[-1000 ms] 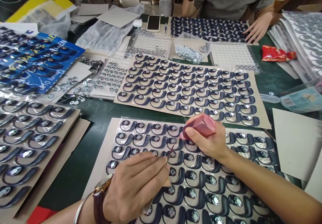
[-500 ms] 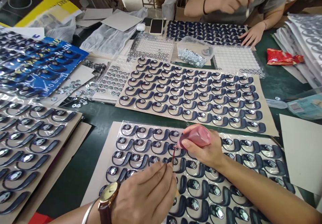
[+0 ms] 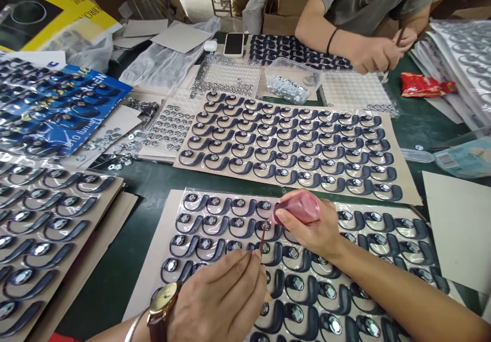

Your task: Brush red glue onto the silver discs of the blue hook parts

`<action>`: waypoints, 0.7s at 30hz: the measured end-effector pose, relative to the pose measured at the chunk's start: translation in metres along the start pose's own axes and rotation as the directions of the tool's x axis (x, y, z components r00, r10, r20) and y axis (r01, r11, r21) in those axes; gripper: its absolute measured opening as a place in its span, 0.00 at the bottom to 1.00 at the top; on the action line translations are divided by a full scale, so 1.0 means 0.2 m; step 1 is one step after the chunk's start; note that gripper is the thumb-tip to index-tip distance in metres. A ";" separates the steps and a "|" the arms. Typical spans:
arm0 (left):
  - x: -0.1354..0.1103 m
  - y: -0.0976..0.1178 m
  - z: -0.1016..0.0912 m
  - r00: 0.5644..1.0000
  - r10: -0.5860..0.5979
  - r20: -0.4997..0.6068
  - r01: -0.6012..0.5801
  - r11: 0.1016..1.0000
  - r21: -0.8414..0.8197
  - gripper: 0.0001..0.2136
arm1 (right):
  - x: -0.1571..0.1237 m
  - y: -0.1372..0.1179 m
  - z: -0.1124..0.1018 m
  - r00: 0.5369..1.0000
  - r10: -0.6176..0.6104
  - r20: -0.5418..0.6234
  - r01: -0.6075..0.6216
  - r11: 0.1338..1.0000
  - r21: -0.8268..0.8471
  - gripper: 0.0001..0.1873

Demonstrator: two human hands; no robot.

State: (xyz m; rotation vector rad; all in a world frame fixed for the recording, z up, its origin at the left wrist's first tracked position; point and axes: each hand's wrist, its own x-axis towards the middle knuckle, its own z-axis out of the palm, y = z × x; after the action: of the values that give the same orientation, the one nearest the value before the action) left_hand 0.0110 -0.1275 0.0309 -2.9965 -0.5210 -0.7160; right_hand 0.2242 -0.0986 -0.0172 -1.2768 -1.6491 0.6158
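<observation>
Pink plastic, a small squeeze bottle (image 3: pixel 297 208), lies on its side in the right hand (image 3: pixel 316 232). That grip is clenched round the bottle's body and its nozzle points left. The left hand (image 3: pixel 222 301), with a wristwatch (image 3: pixel 163 301) and a bangle on its wrist, pinches a thin stick (image 3: pixel 263 238) between fingertips and thumb. The stick's reddish tip rises to just below the nozzle.

Both hands hover over the near sheet (image 3: pixel 159 250), a card under clear film on a green bench (image 3: pixel 153 178). The sheet carries rows of dark blue curved hooks, each with a shiny round disc. The stick's tip sits over a hook in the second row from the far edge, about the fourth from the left.

Every hook that shows on this sheet has its disc. No visible mark separates worked pieces from unworked ones, so how much is finished cannot be told. Judging by where the tip is, many rows nearer the person may be left.

Beyond lies a second sheet (image 3: pixel 401 180) of the same hooks, and more sheets are stacked at the left. Farther back stand a clear tub of metal discs (image 3: pixel 291 78), a phone (image 3: pixel 233 44) and a red packet (image 3: pixel 422 83). Across the bench a co-worker in a grey shirt holds both hands together above another sheet.
</observation>
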 end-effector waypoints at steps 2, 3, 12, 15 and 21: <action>-0.01 0.00 0.01 1.000 -0.006 -0.002 0.006 1.000 0.002 0.10 | 0.00 0.00 0.00 1.000 0.016 0.007 -0.017 1.000 0.006 0.08; -0.01 0.01 0.01 1.000 -0.013 -0.008 0.013 1.000 0.003 0.11 | 0.00 0.00 0.00 1.000 0.022 0.007 -0.023 1.000 0.006 0.08; -0.06 0.01 0.05 1.000 -0.022 -0.010 0.022 1.000 -0.022 0.12 | 0.00 0.01 -0.01 0.996 0.082 0.020 -0.083 0.997 0.011 0.07; -0.06 0.01 0.05 0.999 -0.040 -0.018 0.040 0.999 -0.020 0.13 | -0.01 0.01 0.00 0.994 0.099 0.040 -0.101 0.994 0.037 0.07; -0.07 0.01 0.05 0.997 -0.074 -0.023 0.073 0.995 -0.061 0.16 | 0.00 -0.01 -0.02 0.994 0.100 0.041 -0.101 0.995 0.012 0.06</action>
State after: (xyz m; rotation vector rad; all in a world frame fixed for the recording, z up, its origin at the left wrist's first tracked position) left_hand 0.0043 -0.1339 0.0157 -3.0335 -0.6225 -0.7876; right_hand 0.2263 -0.0996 -0.0142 -1.3511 -1.6178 0.7174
